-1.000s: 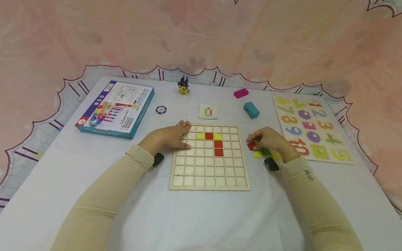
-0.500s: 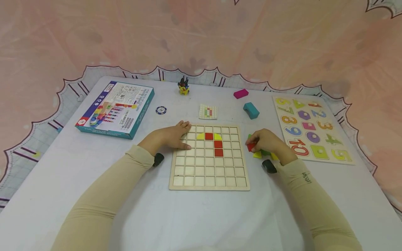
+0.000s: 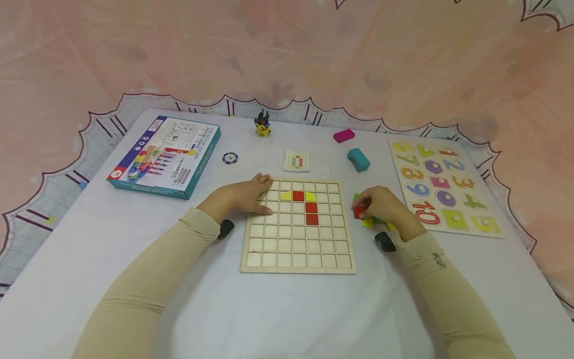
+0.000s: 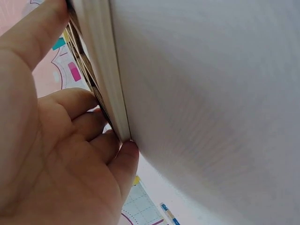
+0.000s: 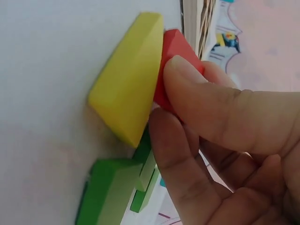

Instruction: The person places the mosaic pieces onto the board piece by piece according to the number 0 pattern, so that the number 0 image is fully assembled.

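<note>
My left hand rests on the upper left edge of a wooden grid board, its fingers lying over the cells. In the left wrist view, fingertips touch the board's side. Two yellow quarter-round pieces and several red squares sit in the board's cells. Right of the board, my right hand pinches a red block between thumb and fingers. Right beside that block lies a yellow block with a slanted face. Green blocks lie below it in the right wrist view, partly hidden by the hand in the head view.
Behind the board lies a small pattern card, with a poker chip to its left. A toy figure, a magenta block and a teal arch block stand further back. A boxed toy lies left, a number puzzle right.
My right hand has shifted slightly down and its wrist a little to the left, staying at the red block. The left hand keeps its place on the board.
</note>
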The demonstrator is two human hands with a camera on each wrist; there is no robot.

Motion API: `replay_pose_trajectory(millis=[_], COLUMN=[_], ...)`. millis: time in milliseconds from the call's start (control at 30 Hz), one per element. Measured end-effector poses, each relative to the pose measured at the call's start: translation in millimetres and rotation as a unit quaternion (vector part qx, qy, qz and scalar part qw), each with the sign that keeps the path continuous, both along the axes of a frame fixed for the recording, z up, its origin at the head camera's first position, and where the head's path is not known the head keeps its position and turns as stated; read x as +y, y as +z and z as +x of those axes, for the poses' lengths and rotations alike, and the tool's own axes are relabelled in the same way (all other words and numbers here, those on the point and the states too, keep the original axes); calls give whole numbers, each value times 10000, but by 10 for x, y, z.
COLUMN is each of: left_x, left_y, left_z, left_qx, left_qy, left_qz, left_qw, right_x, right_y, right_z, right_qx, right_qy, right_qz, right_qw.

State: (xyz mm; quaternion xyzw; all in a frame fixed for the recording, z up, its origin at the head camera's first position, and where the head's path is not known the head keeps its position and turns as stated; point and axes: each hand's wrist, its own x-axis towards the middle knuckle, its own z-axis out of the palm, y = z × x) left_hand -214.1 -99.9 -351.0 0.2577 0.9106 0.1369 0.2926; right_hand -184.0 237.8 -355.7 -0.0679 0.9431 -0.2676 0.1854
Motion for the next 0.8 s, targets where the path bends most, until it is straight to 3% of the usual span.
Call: replay_pose_trajectory(millis=[233,567,800], left_x=[9,11,3], left_y=[5,-20,-40], left_z=[5,-12,-22], left_qx=[12,-7,29], left_qy=[25,64,4], left_qz=[-28,3,15], left_qw=[10000,10000,10000], right_x=[67,-40,-223], right_y=[17,86,47], right_z=[-8,1,-11], right_qx=[-57,-341,-352], right_qy=[-51,-293,-66], right_qz=[-178,-880,-1227], right_qw=[9998,9951,9918])
